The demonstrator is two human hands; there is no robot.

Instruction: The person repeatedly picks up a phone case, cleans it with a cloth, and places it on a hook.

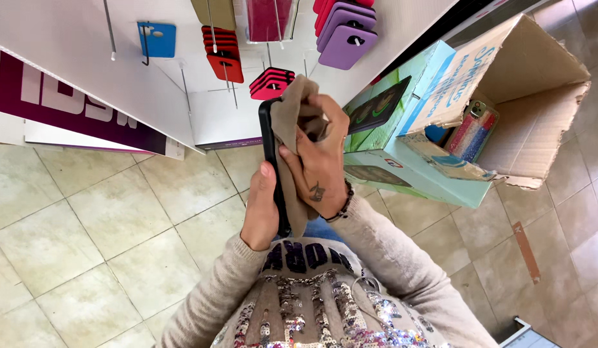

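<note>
- Phone case [270, 148], a slim black slab with rounded corners and a smooth matte skin, stands on edge between the two hands, seen almost side-on.
- Left hand [261, 209] is clamped on the lower part of the case, thumb lying up along its narrow edge.
- Right hand [321, 158] presses a cloth [292, 113] against the face of the case; its fingers are curled into the fabric, so it is closed on the cloth.
- The cloth is soft, beige and limp, bunched in folds above the right hand and hanging flat under it down to the wrist.
- A dark beaded bracelet [344, 203] rings the right wrist; the sleeves are fuzzy beige knit, and the sweater front glitters with sequins.
- Just beyond the hands stands a white display board [183, 71] with thin metal hooks carrying stacks of cases: red [223, 55], pink [271, 82], purple [346, 32] and one blue [158, 38].
- To the right of the right hand, a glossy teal printed box [402, 142] leans against a torn brown cardboard carton [537, 96] with raw corrugated edges; a glittery striped case [474, 132] rests inside it.
- Under the hands lies a floor [105, 225] of pale, faintly mottled square tiles.
</note>
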